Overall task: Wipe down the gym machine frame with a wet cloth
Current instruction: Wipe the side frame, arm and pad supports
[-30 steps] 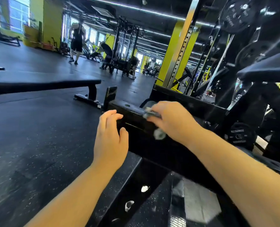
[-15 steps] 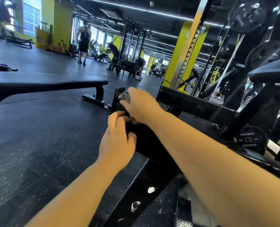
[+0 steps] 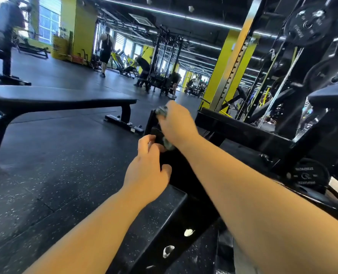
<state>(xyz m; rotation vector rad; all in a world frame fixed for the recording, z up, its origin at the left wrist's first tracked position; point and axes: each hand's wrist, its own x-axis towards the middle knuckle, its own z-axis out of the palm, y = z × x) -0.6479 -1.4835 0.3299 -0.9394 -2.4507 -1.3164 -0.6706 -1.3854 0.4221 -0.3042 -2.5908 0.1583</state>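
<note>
The black machine frame (image 3: 241,128) runs low across the middle of the view, ending in an upright end plate (image 3: 152,123) at its left. My right hand (image 3: 177,125) is shut on a grey cloth (image 3: 161,111) and presses it against the top of that end plate; a bit of cloth also shows under the hand. My left hand (image 3: 146,171) rests just below and nearer to me, its fingers curled on the frame's near side.
A flat black bench (image 3: 61,97) stands at left on the speckled rubber floor (image 3: 55,159). Weight plates (image 3: 307,177) and a rack upright (image 3: 233,62) crowd the right. People stand and sit in the far background. White scraps (image 3: 188,232) lie on the platform below.
My right hand slid the cloth leftward along the frame from the beam's top to the end plate. My left hand stayed on the near side. The view shifted slightly.
</note>
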